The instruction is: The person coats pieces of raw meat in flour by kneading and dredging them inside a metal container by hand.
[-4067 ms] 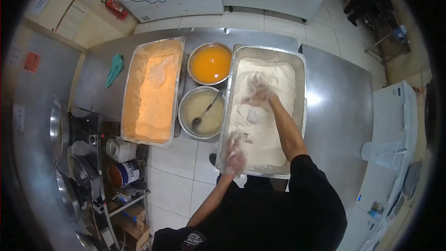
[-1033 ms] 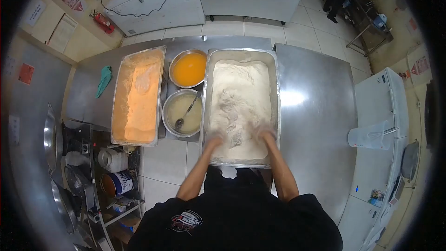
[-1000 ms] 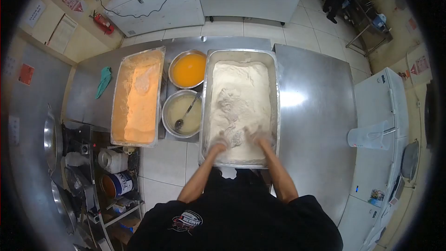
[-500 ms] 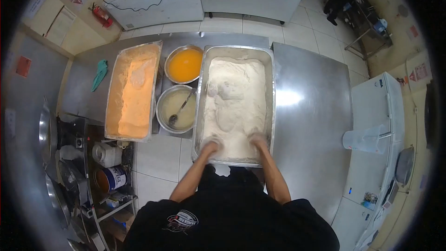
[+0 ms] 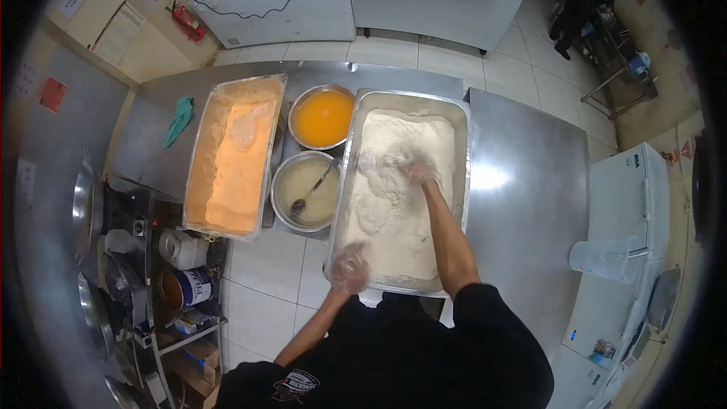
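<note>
A deep metal tray [image 5: 463, 182] of white flour [image 5: 405, 246] stands before me, its surface pressed into hollows and low mounds. My right hand [image 5: 419, 170] reaches into the middle of the flour; motion smears its fingers. Above the tray's near left corner is my left hand [image 5: 350, 269], dusted with flour, its fingers loosely apart and holding nothing that I can see. Left of the tray sits a metal bowl of cloudy pale liquid [image 5: 314, 201] with a dark-headed ladle [image 5: 299, 207] in it. Behind that is a bowl of orange liquid [image 5: 323, 117].
A second tray of orange powder [image 5: 241, 174] stands farther left, with a green cloth [image 5: 179, 121] beside it. The steel table [image 5: 522, 204] extends to the right. A clear plastic jug [image 5: 606, 257] is at far right. Another person [image 5: 587, 11] is at the back right.
My right hand has moved from the tray's near side forward into the middle of the flour. My left hand has drawn back to the near left corner. The view has shifted slightly.
</note>
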Tool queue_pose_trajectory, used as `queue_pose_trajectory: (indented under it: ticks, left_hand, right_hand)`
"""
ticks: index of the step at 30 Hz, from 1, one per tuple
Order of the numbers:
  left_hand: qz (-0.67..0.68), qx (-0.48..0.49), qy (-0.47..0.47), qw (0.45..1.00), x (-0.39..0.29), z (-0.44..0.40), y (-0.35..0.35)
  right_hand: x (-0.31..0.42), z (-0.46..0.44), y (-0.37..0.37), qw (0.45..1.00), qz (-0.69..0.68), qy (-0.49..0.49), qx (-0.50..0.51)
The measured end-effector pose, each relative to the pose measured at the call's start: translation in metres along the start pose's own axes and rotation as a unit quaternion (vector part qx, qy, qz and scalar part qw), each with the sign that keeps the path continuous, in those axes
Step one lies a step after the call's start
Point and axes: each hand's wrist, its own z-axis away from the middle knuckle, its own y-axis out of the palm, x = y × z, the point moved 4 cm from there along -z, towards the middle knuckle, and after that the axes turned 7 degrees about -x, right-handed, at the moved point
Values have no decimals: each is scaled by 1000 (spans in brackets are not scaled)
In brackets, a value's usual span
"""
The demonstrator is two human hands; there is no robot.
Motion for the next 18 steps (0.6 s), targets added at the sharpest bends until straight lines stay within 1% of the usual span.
queue_pose_trajectory:
  ticks: [1,3,4,5,6,7,8,9,10,11,12,13,14,15,16,17,18]
  left_hand:
    - [2,-51,16,999,-10,-2,-11]
    - [37,-67,19,997,-12,-9,-21]
    - [79,-90,15,993,-13,-10,-24]
    - [81,-87,9,993,-12,-6,-22]
    - [100,-57,-4,993,-7,-2,-16]
    - [119,-28,-16,992,-5,0,-11]
    - [95,-121,20,988,-9,-2,-17]
    - [100,-120,20,988,-11,-2,-16]
    - [58,-84,-4,995,-10,-2,-13]
    - [15,-47,-28,998,-8,-3,-9]
    - [20,-48,-29,998,-6,-7,-4]
    - [-33,-27,-28,999,-3,-14,4]
    - [-87,-8,-27,996,1,-26,14]
    - [-117,-15,10,993,3,-46,23]
    - [-147,-22,47,988,5,-68,30]
    - [-61,90,-66,992,15,-86,39]
    - [27,199,-175,964,22,-98,50]
  right_hand:
    - [10,-14,8,998,-23,-9,60]
    - [51,-15,4,988,-70,-62,126]
    - [71,-9,-2,979,-89,-89,162]
    - [84,0,-5,967,-106,-117,199]
    - [91,8,-5,954,-122,-144,233]
    - [89,19,-6,954,-120,-141,236]
    - [89,34,-7,946,-125,-180,241]
    - [85,49,-7,936,-129,-219,244]
    - [78,65,-7,937,-125,-216,243]
    - [72,85,-6,924,-140,-256,246]
    - [72,104,-11,909,-155,-296,250]
    - [67,115,-18,909,-150,-295,253]
    - [71,132,-39,906,-59,-288,306]
    - [70,144,-51,892,34,-278,354]
    - [57,151,-54,891,38,-278,356]
    - [34,157,-58,903,48,-262,337]
    - [19,163,-61,914,58,-245,318]
